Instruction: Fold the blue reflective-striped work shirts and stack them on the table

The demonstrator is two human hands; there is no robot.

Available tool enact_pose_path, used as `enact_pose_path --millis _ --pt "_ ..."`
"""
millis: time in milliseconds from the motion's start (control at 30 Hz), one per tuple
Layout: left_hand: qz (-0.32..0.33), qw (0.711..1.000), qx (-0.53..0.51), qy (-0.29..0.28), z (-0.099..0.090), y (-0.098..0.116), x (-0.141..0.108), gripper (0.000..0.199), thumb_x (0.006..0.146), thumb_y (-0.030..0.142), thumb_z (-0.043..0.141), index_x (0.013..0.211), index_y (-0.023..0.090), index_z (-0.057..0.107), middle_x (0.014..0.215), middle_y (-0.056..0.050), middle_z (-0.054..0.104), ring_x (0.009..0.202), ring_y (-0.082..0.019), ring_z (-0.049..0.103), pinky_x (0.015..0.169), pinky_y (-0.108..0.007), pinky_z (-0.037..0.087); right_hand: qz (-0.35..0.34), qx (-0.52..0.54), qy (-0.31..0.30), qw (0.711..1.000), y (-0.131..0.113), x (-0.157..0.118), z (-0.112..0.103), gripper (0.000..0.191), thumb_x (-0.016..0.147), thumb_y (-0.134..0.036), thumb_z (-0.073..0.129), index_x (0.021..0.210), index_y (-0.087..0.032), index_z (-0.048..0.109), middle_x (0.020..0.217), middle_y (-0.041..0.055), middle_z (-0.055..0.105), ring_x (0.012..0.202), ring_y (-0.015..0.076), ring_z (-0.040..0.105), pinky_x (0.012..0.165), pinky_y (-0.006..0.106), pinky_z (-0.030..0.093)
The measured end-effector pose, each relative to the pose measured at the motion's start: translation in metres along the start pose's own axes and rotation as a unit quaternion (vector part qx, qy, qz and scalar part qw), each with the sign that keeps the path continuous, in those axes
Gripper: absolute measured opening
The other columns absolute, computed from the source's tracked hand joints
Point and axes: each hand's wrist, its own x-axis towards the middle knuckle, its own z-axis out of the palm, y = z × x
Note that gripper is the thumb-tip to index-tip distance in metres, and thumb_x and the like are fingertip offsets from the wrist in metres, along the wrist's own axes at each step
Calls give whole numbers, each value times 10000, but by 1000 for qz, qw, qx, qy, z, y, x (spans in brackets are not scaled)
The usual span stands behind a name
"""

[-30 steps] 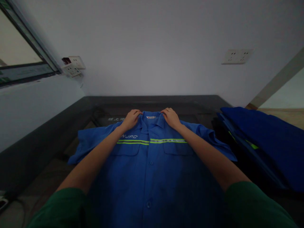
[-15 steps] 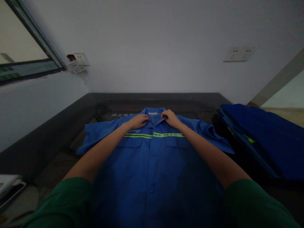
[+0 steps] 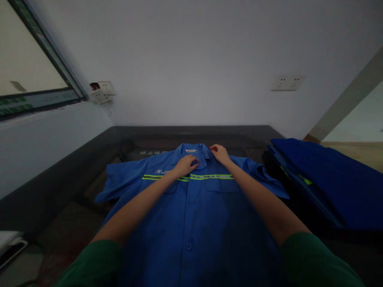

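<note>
A blue short-sleeved work shirt (image 3: 209,223) lies face up and spread out, collar at the far end, with yellow-green and silver bands across the chest. My left hand (image 3: 186,165) rests over the neck opening at the lapel, its thumb and forefinger curved with a gap between them. At the right side of the collar, my right hand (image 3: 220,154) has its fingertips bunched together at the shirt's shoulder edge. White letters on the chest are partly covered by my left forearm.
The shirt lies on a dark glossy table (image 3: 191,130) against a white wall. Folded blue clothing (image 3: 332,175) is stacked on the right. A white device (image 3: 12,243) sits at the left edge. Wall sockets (image 3: 287,83) are at the back right, beyond the table.
My left hand has shifted right across the neck opening, off the left lapel. My right hand has moved slightly outward from the right lapel to the collar's outer side. The camera view has tilted up slightly.
</note>
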Motion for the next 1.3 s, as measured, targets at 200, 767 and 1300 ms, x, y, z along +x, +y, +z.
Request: enact_pose_path --millis 200,767,1300 --pt "-68 996 54 1 5 13 -2 364 854 409 595 1140 184 613 1050 -91 634 1008 -242 584 872 -365 480 55 -11 -14 998 -16 7 21 386 795 -372 679 1108 -168 582 1076 144 653 986 252 623 839 343 456" --pt "-12 983 60 -173 16 7 -10 552 978 477 272 1503 345 161 1584 -25 144 1455 -296 96 1122 -608 92 145 177 -25 973 19 29 24 245 701 -208 714 934 -144 675 705 4 647 594 116 578 619 246 484" --pt "-19 995 -3 -98 19 1 -9 515 969 446 342 1458 286 320 1541 -70 297 1426 -256 242 1139 -532 188 98 72 -3 993 13 41 22 267 675 -6 562 856 -145 700 808 51 674 758 155 623 759 275 485"
